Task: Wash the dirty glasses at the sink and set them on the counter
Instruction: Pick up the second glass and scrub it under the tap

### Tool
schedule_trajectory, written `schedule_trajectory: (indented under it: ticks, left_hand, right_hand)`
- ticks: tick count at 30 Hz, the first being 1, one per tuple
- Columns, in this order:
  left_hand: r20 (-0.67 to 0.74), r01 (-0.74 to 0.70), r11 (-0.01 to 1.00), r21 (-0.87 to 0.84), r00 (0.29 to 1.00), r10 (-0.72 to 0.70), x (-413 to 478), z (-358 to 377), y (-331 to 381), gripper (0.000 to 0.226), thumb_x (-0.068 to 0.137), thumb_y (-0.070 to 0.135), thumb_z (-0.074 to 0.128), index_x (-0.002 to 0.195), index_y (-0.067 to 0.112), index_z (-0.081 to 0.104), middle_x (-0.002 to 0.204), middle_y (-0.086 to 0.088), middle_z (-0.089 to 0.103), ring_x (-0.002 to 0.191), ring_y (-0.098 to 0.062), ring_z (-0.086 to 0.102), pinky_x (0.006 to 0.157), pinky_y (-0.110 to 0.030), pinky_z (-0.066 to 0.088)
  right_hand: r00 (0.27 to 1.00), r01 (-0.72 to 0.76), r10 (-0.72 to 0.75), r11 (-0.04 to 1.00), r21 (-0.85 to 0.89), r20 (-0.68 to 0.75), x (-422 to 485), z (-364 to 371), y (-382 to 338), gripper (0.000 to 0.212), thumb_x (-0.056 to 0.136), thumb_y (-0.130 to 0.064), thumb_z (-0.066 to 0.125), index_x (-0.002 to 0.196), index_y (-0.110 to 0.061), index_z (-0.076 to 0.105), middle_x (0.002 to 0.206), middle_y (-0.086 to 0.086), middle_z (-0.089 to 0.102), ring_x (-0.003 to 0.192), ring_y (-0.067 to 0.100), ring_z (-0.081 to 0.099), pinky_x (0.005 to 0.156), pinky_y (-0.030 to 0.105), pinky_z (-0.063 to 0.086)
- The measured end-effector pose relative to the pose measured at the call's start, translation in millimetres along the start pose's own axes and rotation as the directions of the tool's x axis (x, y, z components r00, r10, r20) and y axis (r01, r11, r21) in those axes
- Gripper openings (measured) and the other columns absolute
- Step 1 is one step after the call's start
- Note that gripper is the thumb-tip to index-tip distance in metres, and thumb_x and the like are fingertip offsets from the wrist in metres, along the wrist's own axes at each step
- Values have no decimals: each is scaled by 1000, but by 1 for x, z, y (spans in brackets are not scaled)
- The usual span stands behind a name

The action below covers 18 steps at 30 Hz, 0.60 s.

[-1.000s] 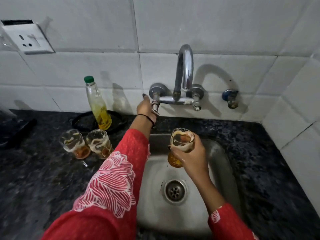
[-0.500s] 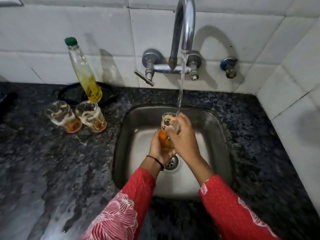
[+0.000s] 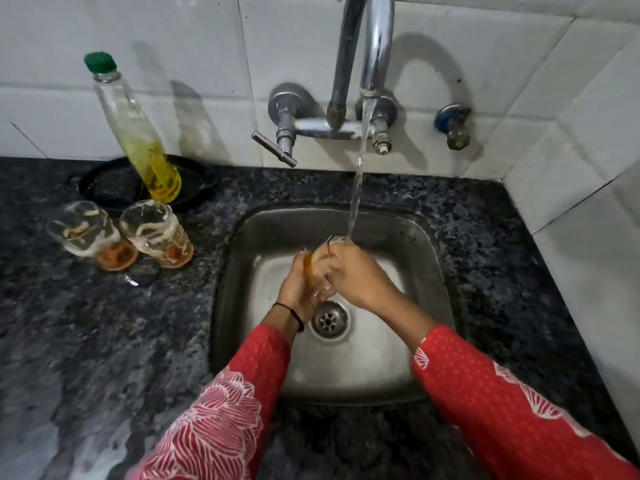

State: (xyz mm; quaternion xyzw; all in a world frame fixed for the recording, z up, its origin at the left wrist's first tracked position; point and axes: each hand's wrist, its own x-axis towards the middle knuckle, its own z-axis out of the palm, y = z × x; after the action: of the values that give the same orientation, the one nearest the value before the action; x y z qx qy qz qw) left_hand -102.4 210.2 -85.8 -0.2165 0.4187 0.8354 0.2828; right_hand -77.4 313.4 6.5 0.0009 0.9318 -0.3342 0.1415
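Over the steel sink (image 3: 429,258) I hold a dirty glass (image 3: 317,268) with orange residue, tilted under the running water from the tap (image 3: 375,57). My left hand (image 3: 298,289) grips the glass from the left and below. My right hand (image 3: 360,277) wraps it from the right, covering most of it. The stream lands at the glass rim beside my right fingers. Two more dirty glasses (image 3: 91,235) (image 3: 157,233), streaked with foam and orange dregs, stand side by side on the dark granite counter (image 3: 104,334) left of the sink.
A clear bottle with yellow liquid and a green cap (image 3: 138,133) stands in a black dish (image 3: 104,188) behind the two glasses. The tap lever (image 3: 273,148) juts out left. A small valve (image 3: 453,128) sits on the tiled wall at right. Wet patches lie on the counter's near left.
My left hand left the tap lever and joined my right on the glass. The water started running, and the glass came down lower into the sink and tilted under the stream.
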Motion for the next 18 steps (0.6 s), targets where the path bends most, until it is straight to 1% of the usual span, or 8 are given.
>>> schedule_trajectory:
  ticks: [5,8,9,11,13,14,16,18]
  left_hand:
    - [-79,158,941,300,987,-140,14,0,27,48,92,58,40,93,15,63,68,-7,69,57,-18,66,51,-30,57]
    - [-29,112,981,157,994,-109,22,2,30,44,92,51,43,93,12,62,67,-7,69,57,-18,66,51,-27,56]
    - [-4,51,999,15,999,-51,24,3,27,42,92,49,45,94,11,62,71,-8,70,62,-19,68,57,-27,57]
    - [1,-42,973,-228,999,43,27,5,19,42,88,51,48,93,12,61,77,-8,69,71,-20,67,69,-29,57]
    - [50,-20,965,-261,998,34,26,11,12,54,87,59,43,80,11,64,71,-4,66,69,-16,65,69,-25,54]
    - [58,6,976,-217,998,6,27,14,11,61,91,58,36,66,12,65,61,-2,64,59,-12,64,62,-21,53]
    - [-7,63,996,-68,998,-63,28,18,17,66,97,51,31,53,12,62,48,-1,62,46,-11,62,53,-19,51]
    - [-83,186,980,70,980,-180,33,17,26,60,93,56,39,67,7,61,54,-9,65,52,-20,65,62,-28,52]
  right_hand:
    - [960,241,-158,887,-394,231,-4,1,21,35,87,1,51,120,-9,58,119,15,60,109,33,57,89,36,44]
    - [973,224,-182,886,-406,139,10,12,22,45,85,-2,50,129,-10,52,130,14,55,118,32,53,97,35,45]
    - [981,186,-156,931,-314,117,15,19,19,48,84,-5,50,132,-12,50,133,13,53,121,31,52,100,38,45]
    - [1000,6,-5,984,176,-6,21,33,7,41,88,-7,48,129,-9,55,133,16,54,122,30,52,102,37,44]
    - [972,-160,236,709,687,-18,24,42,-8,33,87,3,48,114,-5,65,126,16,61,113,24,57,94,31,46]
    - [951,-174,308,604,777,-26,23,47,-12,34,84,7,48,105,-9,69,116,12,67,102,19,61,83,25,49]
    - [960,-91,248,714,694,-129,22,53,-1,28,81,6,50,92,-14,67,94,6,69,91,17,62,72,21,48]
    - [993,52,-18,953,300,-114,14,53,22,18,83,-1,53,93,-2,68,96,22,67,98,35,63,85,40,51]
